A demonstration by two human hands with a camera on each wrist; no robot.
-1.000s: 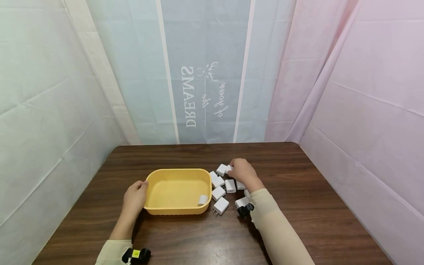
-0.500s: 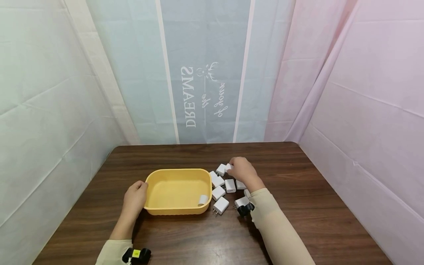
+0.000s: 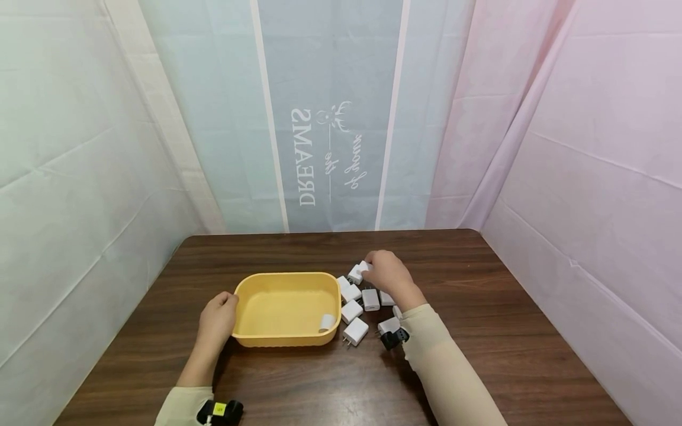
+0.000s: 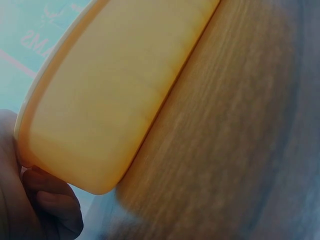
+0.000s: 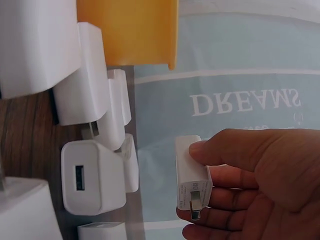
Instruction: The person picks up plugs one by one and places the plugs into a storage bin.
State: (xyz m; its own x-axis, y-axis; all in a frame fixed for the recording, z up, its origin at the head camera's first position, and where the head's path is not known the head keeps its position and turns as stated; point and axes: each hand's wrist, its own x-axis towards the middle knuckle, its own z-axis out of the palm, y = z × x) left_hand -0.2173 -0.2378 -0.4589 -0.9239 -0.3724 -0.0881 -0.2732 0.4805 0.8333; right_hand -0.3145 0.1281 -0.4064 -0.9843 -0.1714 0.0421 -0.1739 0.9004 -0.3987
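My left hand [image 3: 217,316] grips the left rim of a yellow plastic bin [image 3: 288,341], thumb at the top edge and fingers curled beneath it in the left wrist view. One white piece [image 3: 327,322] lies inside, in the bin's near right corner. At the far end of a group of chargers, my right hand [image 3: 390,273] pinches a white USB wall charger [image 5: 190,167] between thumb and fingers. Its metal prongs [image 5: 195,202] show in the right wrist view, and it is held up off the table there. Another charger [image 3: 355,274] sits just left of it.
Several white chargers [image 3: 351,311] lie loosely right of the bin, some against its wall. One charger [image 3: 389,325] is partly under the right wrist's black camera [image 3: 395,339]. The brown wood table [image 3: 298,390] ends at a hanging curtain [image 3: 330,177].
My right hand has lifted slightly and shifted a little left with the charger in its grip. The left hand and the bin stay in place.
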